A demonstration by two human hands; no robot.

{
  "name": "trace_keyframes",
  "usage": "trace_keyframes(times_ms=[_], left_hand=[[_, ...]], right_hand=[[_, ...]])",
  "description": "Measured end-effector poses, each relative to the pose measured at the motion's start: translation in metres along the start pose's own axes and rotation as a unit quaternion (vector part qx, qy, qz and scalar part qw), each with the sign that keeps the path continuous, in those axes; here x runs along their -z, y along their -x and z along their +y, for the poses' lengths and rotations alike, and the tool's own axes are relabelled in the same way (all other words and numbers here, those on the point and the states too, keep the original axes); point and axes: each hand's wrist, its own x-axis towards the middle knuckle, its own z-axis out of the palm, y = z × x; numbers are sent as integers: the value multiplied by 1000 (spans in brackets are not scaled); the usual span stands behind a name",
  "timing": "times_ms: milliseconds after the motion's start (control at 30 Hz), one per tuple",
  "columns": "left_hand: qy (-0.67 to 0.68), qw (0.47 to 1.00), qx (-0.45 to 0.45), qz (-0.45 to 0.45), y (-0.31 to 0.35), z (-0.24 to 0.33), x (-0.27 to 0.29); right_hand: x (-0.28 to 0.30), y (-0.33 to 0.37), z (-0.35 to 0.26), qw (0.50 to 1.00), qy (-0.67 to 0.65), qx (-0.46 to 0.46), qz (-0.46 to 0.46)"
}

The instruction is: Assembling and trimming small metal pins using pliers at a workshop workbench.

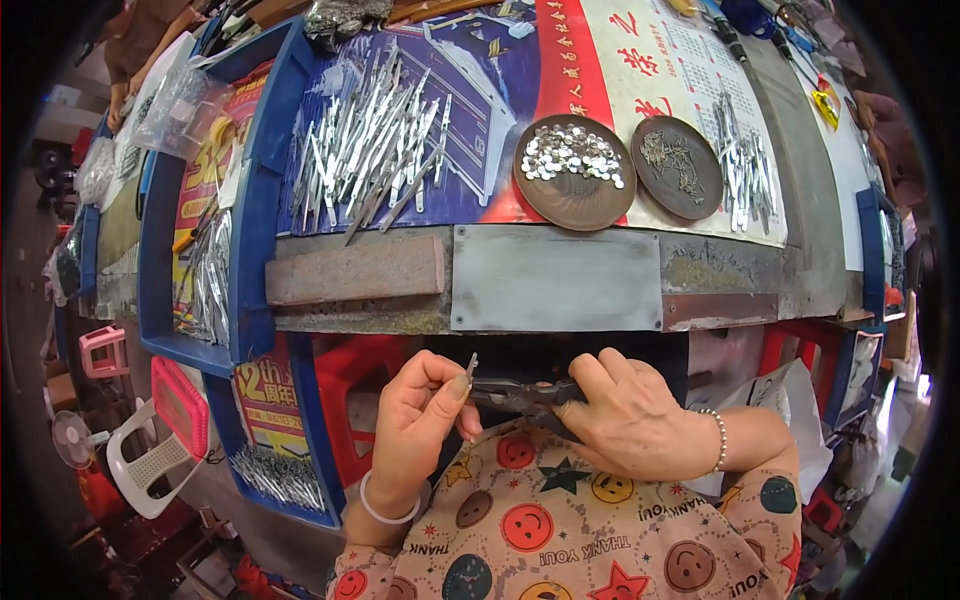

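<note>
My left hand (428,402) pinches a small, thin metal piece (472,366) upright between thumb and fingertips. My right hand (625,415) is closed round the handles of dark metal pliers (515,393), whose jaws reach left to the fingers of my left hand. Whether the jaws touch the metal piece I cannot tell. Both hands are in front of my chest, just below the bench edge. Beyond them on the bench, a brown plate (545,198) holds many small shiny discs (575,152), and a second brown plate (690,208) holds fine metal pins (680,165).
A pile of slim metal strips (375,150) lies at the bench's left, a smaller pile (742,170) at its right. A metal plate (556,278) and a worn block (355,270) line the front edge. Blue bins (255,200) with metal parts stand left, near a red stool (345,400).
</note>
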Motion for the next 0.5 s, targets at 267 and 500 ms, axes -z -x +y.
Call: trace_keyframes(times_ms=[267, 500], left_hand=[[30, 998, -49, 5, 2, 2, -5], [53, 999, -9, -10, 1, 1, -5]], right_hand=[[-2, 0, 2, 997, -81, -19, 5], [4, 1, 3, 999, -24, -2, 27]])
